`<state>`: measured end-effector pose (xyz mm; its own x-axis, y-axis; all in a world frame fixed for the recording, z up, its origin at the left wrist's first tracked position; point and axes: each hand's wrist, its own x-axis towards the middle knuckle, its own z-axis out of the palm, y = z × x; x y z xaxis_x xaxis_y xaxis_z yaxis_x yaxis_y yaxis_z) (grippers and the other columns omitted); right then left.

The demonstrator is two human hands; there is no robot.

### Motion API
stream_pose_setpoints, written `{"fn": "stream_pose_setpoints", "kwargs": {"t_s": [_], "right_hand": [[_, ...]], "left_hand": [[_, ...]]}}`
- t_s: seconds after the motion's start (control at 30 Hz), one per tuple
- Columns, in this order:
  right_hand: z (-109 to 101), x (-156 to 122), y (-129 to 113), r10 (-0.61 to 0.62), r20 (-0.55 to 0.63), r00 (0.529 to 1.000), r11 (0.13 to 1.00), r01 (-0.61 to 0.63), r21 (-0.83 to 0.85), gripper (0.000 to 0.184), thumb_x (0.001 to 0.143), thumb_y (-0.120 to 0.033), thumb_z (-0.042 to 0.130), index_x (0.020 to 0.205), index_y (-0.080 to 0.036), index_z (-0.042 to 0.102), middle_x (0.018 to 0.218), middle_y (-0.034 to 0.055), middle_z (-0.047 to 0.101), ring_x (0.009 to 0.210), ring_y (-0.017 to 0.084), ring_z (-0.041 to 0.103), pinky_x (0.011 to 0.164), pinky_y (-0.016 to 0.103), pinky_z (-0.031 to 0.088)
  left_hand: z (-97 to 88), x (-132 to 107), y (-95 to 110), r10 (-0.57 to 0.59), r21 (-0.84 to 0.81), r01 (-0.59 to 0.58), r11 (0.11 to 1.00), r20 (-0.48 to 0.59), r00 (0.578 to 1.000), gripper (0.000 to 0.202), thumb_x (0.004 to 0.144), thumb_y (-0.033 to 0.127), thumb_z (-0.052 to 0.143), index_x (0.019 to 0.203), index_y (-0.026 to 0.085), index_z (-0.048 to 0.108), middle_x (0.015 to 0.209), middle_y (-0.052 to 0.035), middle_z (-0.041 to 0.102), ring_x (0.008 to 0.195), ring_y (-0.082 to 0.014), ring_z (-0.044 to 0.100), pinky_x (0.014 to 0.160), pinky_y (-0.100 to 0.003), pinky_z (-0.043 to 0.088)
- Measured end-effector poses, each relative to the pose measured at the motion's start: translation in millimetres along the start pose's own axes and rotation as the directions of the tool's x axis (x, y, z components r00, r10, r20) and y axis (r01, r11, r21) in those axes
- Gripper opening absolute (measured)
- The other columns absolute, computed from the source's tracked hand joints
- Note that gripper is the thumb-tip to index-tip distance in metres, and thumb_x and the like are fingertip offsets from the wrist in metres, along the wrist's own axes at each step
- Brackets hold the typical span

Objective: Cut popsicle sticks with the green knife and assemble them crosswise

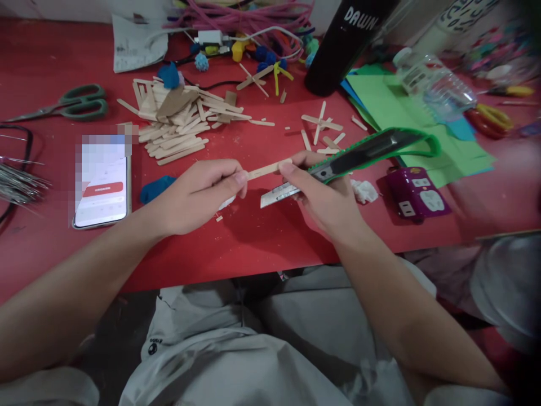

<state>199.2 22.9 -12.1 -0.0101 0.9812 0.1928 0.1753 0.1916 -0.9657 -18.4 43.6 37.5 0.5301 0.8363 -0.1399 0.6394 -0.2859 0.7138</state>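
My left hand (198, 192) pinches one end of a thin wooden craft stick (267, 168), held level above the red table (262, 237). My right hand (323, 194) is wrapped round a green and black utility knife (372, 151). Its extended metal blade (279, 194) points left, just below the stick, and the right thumb rests against the stick's far end. A pile of similar wooden sticks (177, 121) lies behind my left hand, and several cut pieces (321, 127) are scattered behind my right.
A phone (103, 186) lies at the left with green-handled scissors (71, 104) beyond it. A black bottle (344, 45), green paper sheets (393, 107), a clear plastic bottle (435, 84) and a purple socket adapter (416, 194) stand at the right. Cables and pom-poms crowd the back.
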Motion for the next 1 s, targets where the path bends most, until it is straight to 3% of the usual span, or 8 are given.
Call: {"fn": "stream_pose_setpoints", "kwargs": {"t_s": [0.23, 0.37, 0.53, 0.73, 1.0], "right_hand": [[-2, -2, -12, -0.181, -0.101, 0.978, 0.948, 0.147, -0.281, 0.033, 0.091, -0.042, 0.069, 0.065, -0.021, 0.061, 0.058, -0.0021, 0.057, 0.057, 0.012, 0.057, 0.059, 0.027, 0.048], [-8, -3, -14, -0.251, -0.133, 0.959, 0.940, 0.209, -0.271, 0.036, 0.094, -0.046, 0.062, 0.069, -0.021, 0.065, 0.051, -0.0047, 0.054, 0.044, 0.009, 0.050, 0.049, 0.025, 0.045], [-1, -12, -21, -0.393, -0.159, 0.906, 0.892, 0.334, -0.305, 0.022, 0.092, -0.040, 0.066, 0.080, -0.023, 0.071, 0.057, -0.0038, 0.064, 0.047, 0.011, 0.058, 0.054, 0.026, 0.052], [8, -18, -24, -0.395, -0.136, 0.909, 0.875, 0.326, -0.358, 0.016, 0.093, -0.035, 0.065, 0.085, -0.023, 0.074, 0.066, -0.0013, 0.070, 0.058, 0.013, 0.067, 0.064, 0.027, 0.058], [11, -21, -24, -0.392, -0.143, 0.909, 0.882, 0.327, -0.338, 0.014, 0.093, -0.032, 0.066, 0.086, -0.024, 0.074, 0.069, -0.0019, 0.072, 0.063, 0.013, 0.070, 0.068, 0.026, 0.059]], "left_hand": [[1.7, 1, -4, 0.059, 0.035, -0.058, 0.998, -0.021, 0.998, 0.036, 0.096, 0.041, 0.039, 0.087, 0.018, 0.065, 0.074, -0.0004, 0.064, 0.065, -0.0122, 0.056, 0.062, -0.025, 0.043], [5.0, 3, -9, 0.054, 0.033, -0.052, 0.998, -0.064, 0.996, 0.035, 0.096, 0.039, 0.039, 0.086, 0.018, 0.065, 0.072, -0.0003, 0.062, 0.066, -0.0128, 0.055, 0.062, -0.025, 0.042], [8.0, 3, -8, 0.051, 0.015, -0.051, 0.999, -0.048, 0.998, 0.035, 0.097, 0.039, 0.039, 0.084, 0.017, 0.063, 0.069, 0.0005, 0.060, 0.062, -0.0122, 0.053, 0.061, -0.025, 0.040], [9.4, 0, -5, 0.109, -0.003, -0.109, 0.994, -0.035, 0.993, 0.033, 0.098, 0.037, 0.039, 0.086, 0.018, 0.062, 0.070, 0.0015, 0.060, 0.063, -0.0116, 0.053, 0.061, -0.024, 0.040], [9.1, -2, -3, 0.103, 0.005, -0.102, 0.995, -0.039, 0.994, 0.031, 0.098, 0.035, 0.039, 0.081, 0.018, 0.059, 0.068, 0.0028, 0.058, 0.059, -0.0104, 0.049, 0.060, -0.023, 0.038]]}}
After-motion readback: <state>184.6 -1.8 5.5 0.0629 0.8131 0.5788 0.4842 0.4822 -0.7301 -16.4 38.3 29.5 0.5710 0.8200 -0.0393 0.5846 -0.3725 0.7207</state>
